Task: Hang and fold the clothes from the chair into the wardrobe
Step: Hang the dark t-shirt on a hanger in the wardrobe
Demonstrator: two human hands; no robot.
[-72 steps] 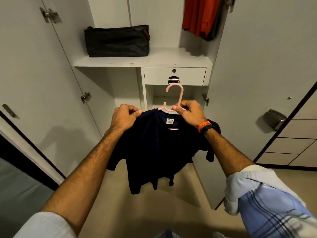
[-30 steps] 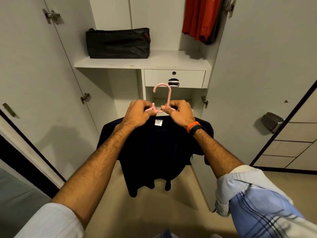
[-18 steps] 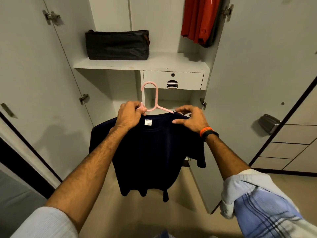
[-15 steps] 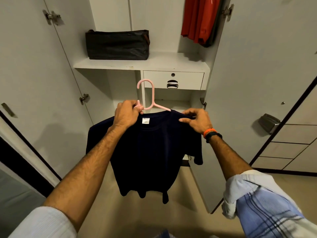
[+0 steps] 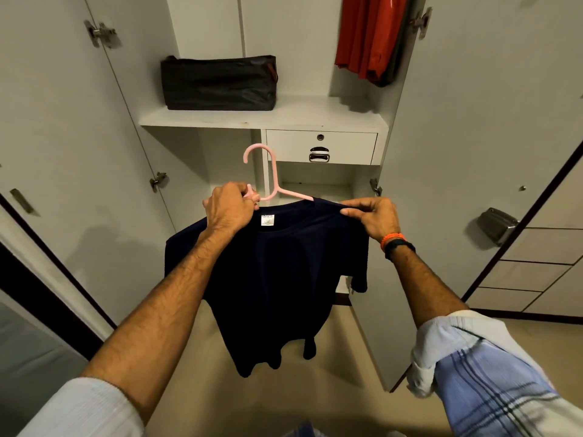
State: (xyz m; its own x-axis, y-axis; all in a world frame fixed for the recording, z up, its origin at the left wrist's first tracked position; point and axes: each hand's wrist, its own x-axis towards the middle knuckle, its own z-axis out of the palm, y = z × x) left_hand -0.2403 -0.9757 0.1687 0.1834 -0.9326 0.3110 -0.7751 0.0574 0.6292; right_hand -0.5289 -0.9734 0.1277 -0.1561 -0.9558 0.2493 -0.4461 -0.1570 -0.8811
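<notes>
A dark navy T-shirt hangs on a pink plastic hanger in front of the open white wardrobe. My left hand grips the hanger's left arm beside the collar. My right hand pinches the shirt's right shoulder over the hanger's right arm. The hook points up and curls to the left. A white size label shows inside the collar. The shirt's hem hangs free above the floor.
A black fabric bag sits on the wardrobe shelf. Red clothes hang at the upper right inside. A drawer with a metal handle lies below the shelf. Both wardrobe doors stand open at my sides. Beige floor lies below.
My right hand slid from the hanger's neck out along the shirt's right shoulder and now pinches the fabric. The hanger and shirt shifted slightly left, and the left sleeve has settled over the hanger.
</notes>
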